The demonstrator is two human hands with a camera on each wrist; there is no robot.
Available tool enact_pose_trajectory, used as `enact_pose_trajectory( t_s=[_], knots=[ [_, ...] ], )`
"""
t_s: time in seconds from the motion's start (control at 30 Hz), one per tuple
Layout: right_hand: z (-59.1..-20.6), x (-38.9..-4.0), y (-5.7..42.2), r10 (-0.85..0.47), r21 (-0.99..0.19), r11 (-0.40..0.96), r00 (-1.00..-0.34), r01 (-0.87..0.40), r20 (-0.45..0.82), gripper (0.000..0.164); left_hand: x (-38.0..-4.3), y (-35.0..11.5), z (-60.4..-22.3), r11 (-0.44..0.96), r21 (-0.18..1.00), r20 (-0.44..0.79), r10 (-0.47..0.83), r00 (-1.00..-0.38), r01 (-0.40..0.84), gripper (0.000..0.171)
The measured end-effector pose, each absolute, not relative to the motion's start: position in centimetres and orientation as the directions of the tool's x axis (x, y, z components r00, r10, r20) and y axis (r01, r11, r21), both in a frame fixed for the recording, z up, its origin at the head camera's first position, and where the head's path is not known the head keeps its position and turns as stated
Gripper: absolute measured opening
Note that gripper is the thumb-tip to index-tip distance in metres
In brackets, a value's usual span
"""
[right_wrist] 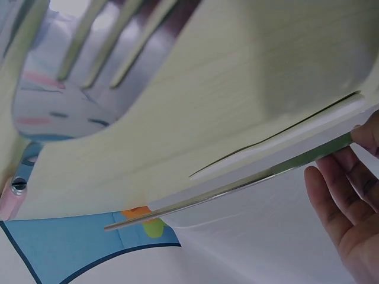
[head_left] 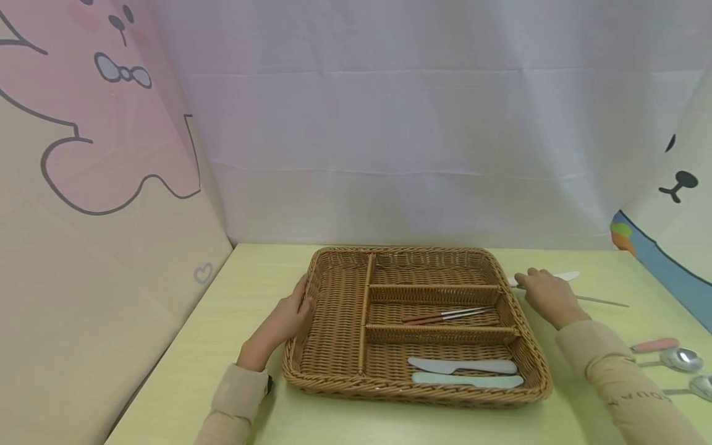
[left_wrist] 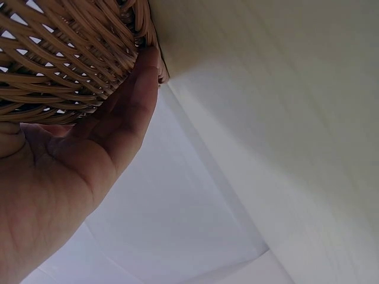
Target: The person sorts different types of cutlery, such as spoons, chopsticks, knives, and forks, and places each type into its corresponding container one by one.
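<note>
My right hand [head_left: 547, 296] pinches a chopstick [right_wrist: 296, 161] with a green handle end and a metal shaft, just beyond the right rim of a brown wicker basket [head_left: 368, 309]. Beside the chopstick lies a white knife [head_left: 567, 275], partly covered by that hand in the head view. My left hand [head_left: 286, 318] rests against the basket's left outer wall, its fingers [left_wrist: 139, 97] extended along the wicker. In the middle compartment lie red-brown and silver chopsticks [head_left: 445, 315]. The front compartment holds a white-grey knife [head_left: 461, 366] and a pale green knife [head_left: 467, 379].
To the right on the pale yellow table [head_left: 245, 296] are a pink handle [head_left: 656, 345], a spoon [head_left: 681, 359] and another spoon [head_left: 702, 387]. A fork [right_wrist: 100, 77] looms close in the right wrist view. White cloth [head_left: 361, 154] hangs behind the table.
</note>
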State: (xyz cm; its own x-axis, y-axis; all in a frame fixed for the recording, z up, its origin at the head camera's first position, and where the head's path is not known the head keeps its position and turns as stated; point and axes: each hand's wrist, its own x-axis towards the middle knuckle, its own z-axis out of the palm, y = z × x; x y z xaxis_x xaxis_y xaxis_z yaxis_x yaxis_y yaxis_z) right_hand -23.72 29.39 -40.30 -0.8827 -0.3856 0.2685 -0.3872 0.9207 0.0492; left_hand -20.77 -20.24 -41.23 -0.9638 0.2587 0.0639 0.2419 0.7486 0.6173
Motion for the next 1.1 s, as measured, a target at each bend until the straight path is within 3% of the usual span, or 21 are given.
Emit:
enact_pose_trajectory(
  t_s=[0.5,1.1],
  knots=[
    [-38.4,-22.9,28.6,-0.378,0.104,0.926,-0.883,-0.364,0.277,0.030,-20.7,-20.2,-41.0,0.753,0.611,0.068,0.258,-0.964,0.245,0.058],
    [-35.7,-20.8,25.1,-0.452,0.187,0.892,-0.826,-0.412,0.335,0.020,-20.6,-20.3,-41.1,0.733,0.638,0.052,0.266,-0.963,0.237,0.059]
  ],
)
